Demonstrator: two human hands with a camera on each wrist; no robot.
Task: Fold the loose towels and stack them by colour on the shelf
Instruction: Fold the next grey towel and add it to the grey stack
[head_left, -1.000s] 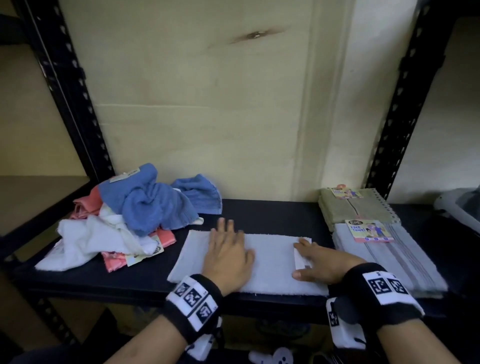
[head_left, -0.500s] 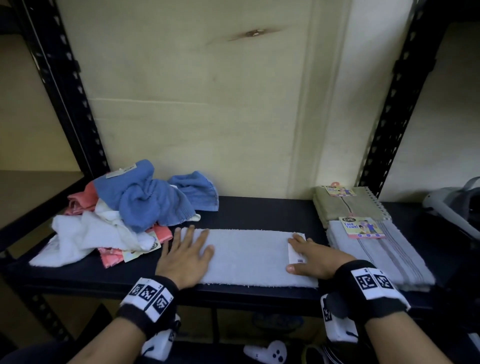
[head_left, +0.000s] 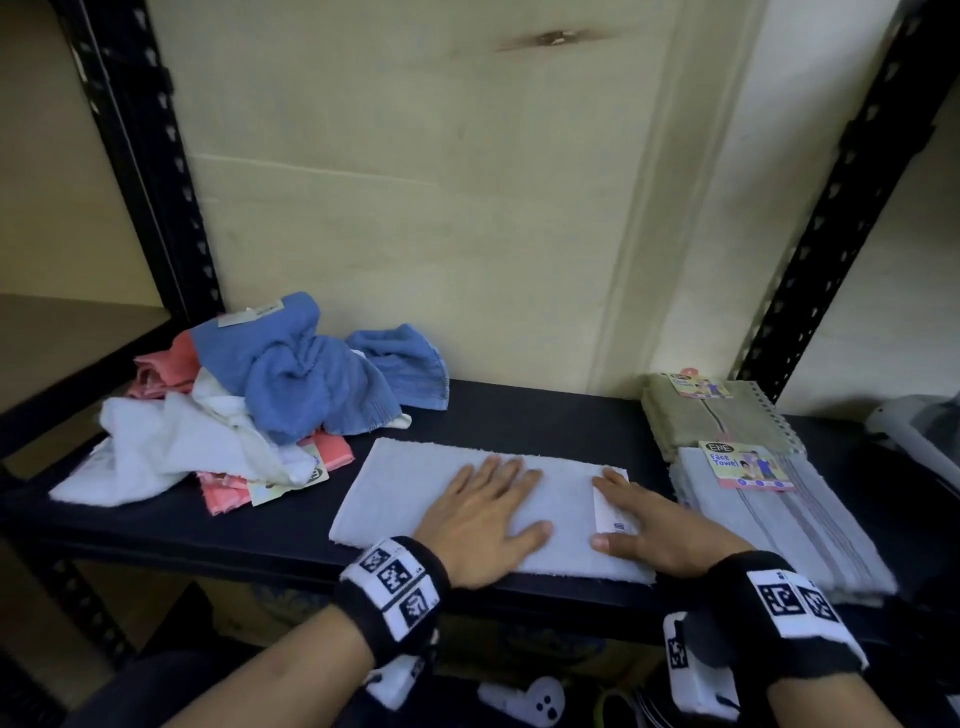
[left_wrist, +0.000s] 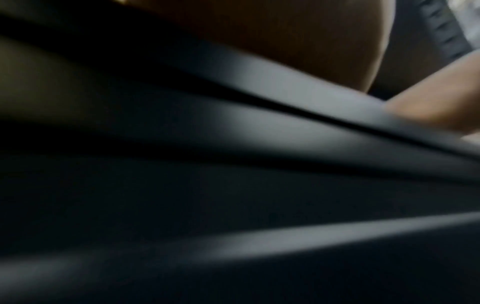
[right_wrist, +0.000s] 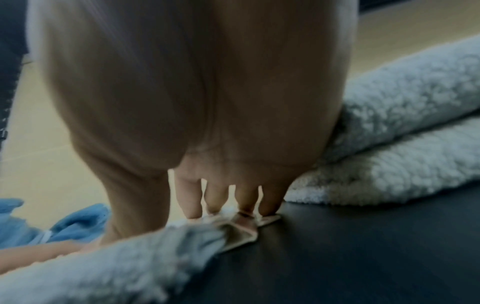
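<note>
Basically one dark shelf carries everything, w/ black slotted uprights at both ends and a pale board behind it.

Biggest item: loose pile at the shelf's left end, blue towels on top, white and pink ones under, paper tags poking out near the front.

Next, pale grey towel folded into a long strip, lying flat along the front edge, approx mid-shelf. Its near edge sits right at the shelf lip.

At the right end, folded grey striped towel w/ a "Face Towel" card on it, near the front edge; folded olive towel just behind it toward the back edge, touching it, also carded.

Left hand lies palm-down on the strip's middle, fingers straight and spread, gripping nothing. Left wrist view is dark and blurred, no help.

Right hand presses flat on the strip's right end, fingers straight, tips on the white label there. Not curled round anything.

Both wrists wear black bands w/ square markers.
</note>
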